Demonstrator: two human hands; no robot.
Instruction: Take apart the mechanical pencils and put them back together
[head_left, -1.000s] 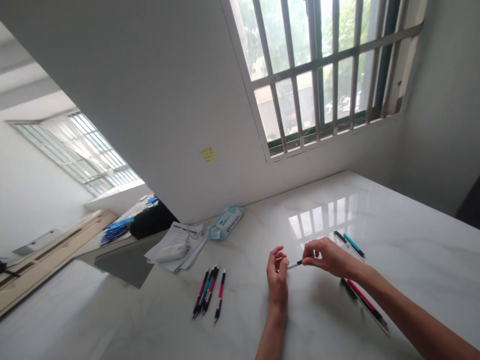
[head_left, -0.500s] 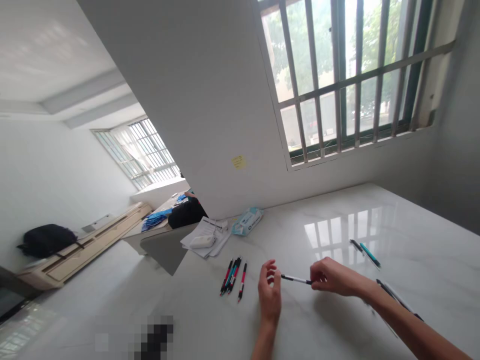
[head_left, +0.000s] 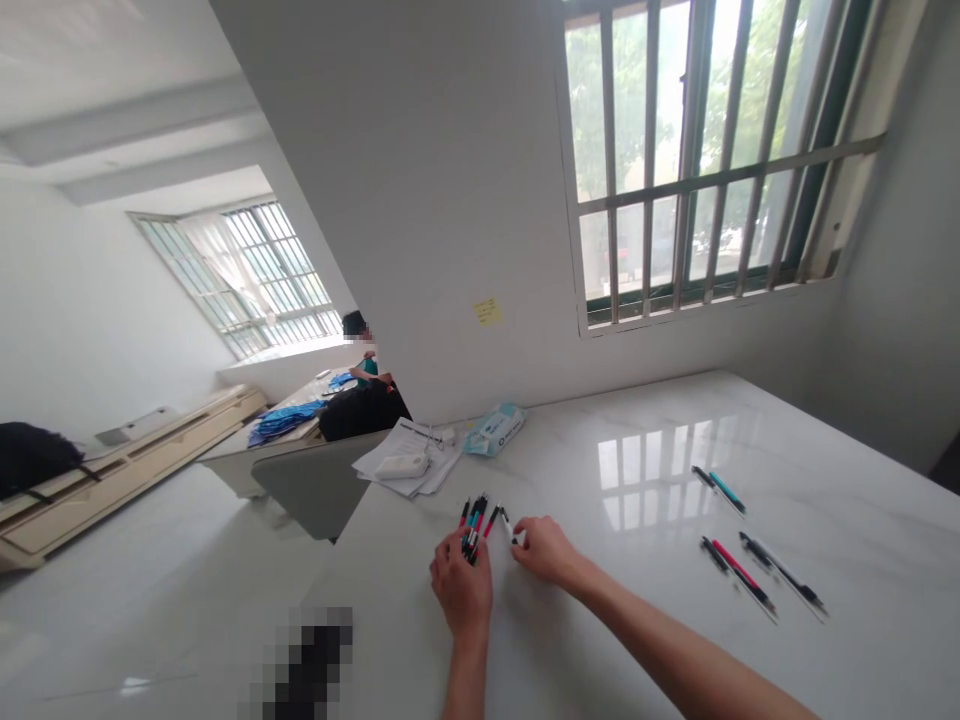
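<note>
Several pens (head_left: 474, 522), black with red or teal barrels, sit bunched and tilted in the left hand (head_left: 461, 590), its fingers closed around them, above the marble worktop (head_left: 637, 640). Right hand (head_left: 547, 552) just beside it, fingertips pinching a single pen (head_left: 508, 527) with a white end, mostly hidden. Cannot tell whether that pen touches the bunch.

Well to the right on the worktop, two small groups lie apart from the hands: a pair of pens (head_left: 718, 490), one teal, and a row of pens (head_left: 757, 572), one red. Far edge: stack of papers (head_left: 405, 460), with a white case (head_left: 401, 466) on it, next to a packet of wipes (head_left: 493, 430). Yellow sticky note (head_left: 487, 311) on the wall, left of a barred window (head_left: 712, 170). Further off, a co-worker (head_left: 358, 350) behind a black bag (head_left: 360, 412) and a blue bundle (head_left: 285, 423).
</note>
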